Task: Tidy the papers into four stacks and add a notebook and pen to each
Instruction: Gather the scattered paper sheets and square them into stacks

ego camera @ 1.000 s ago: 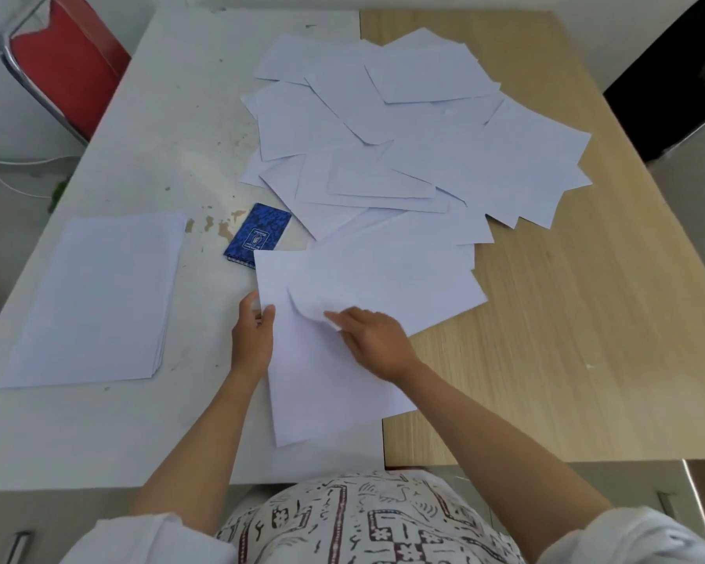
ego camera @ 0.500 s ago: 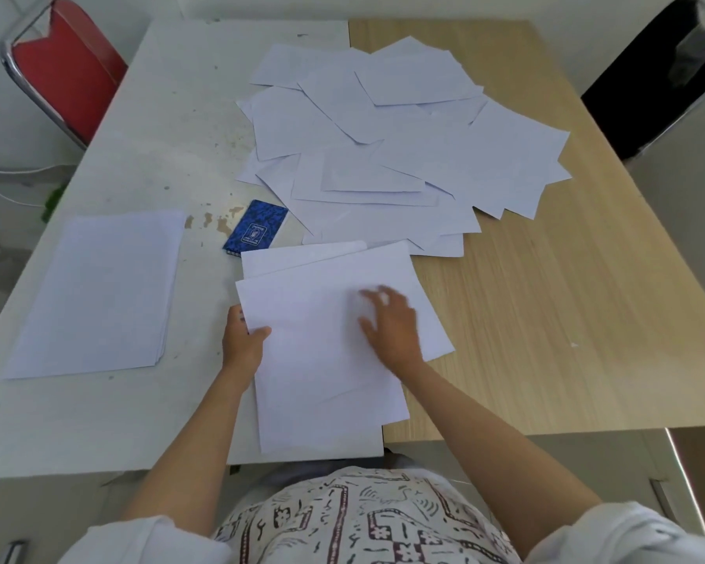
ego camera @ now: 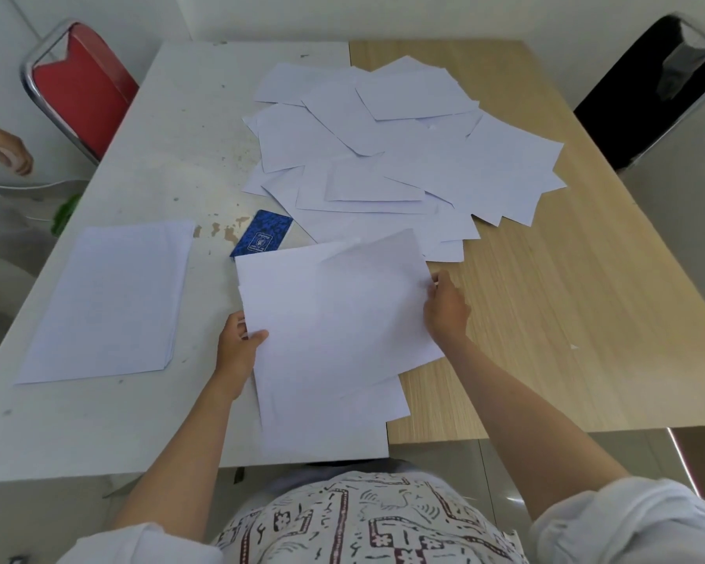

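A loose bundle of white sheets [ego camera: 334,331] lies in front of me across the seam of the two tables. My left hand [ego camera: 237,348] grips its left edge, thumb on top. My right hand [ego camera: 444,309] pinches its right edge with curled fingers. A neat stack of paper [ego camera: 106,299] lies at the left on the white table. Several scattered sheets [ego camera: 403,156] cover the far middle. A small blue notebook [ego camera: 261,234] lies between the scatter and the bundle, its near edge under the sheets. No pen is visible.
The white table [ego camera: 159,136] joins a wooden table [ego camera: 566,319] on the right. A red chair [ego camera: 82,87] stands far left, a black chair [ego camera: 652,87] far right. Another person's hand [ego camera: 5,148] shows at the left edge.
My right hand slid from the top of the sheets to their right edge and now pinches it. The bundle has been drawn together toward me. The camera tilted, showing more of the far side.
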